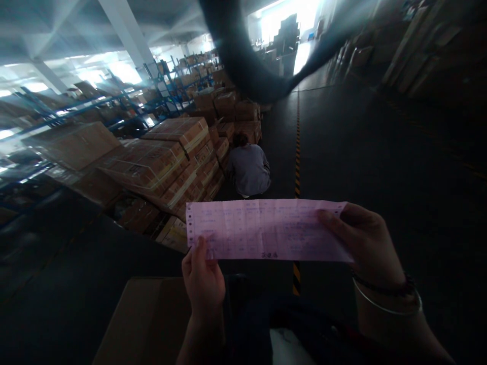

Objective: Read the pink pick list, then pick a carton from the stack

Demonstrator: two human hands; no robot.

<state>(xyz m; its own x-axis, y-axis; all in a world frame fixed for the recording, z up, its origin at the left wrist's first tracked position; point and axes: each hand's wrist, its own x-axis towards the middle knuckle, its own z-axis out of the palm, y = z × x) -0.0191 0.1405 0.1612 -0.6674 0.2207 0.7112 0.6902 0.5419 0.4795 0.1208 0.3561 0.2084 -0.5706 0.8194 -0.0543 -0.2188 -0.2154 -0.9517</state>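
A pink rectangular paper sheet [262, 230] is stretching between the left hand [205, 279] and the right hand [365, 241]. Beyond it, a grey-topped person [251, 170] is crouching between stacked brown cardboard cartons [146, 165] on the left and a straight yellow-and-black floor line [298, 157] on the right.

I see one long, narrow pink paper slip [262, 230], held taut by its left and right ends, in the near middle of the scene. Its printed side faces me, roughly level from left to right. Faint bluish text runs across it in rows, too blurred for me to read. I make out punched holes down its left edge, soft vertical creases, and dark handwriting at the near edge, right of centre.
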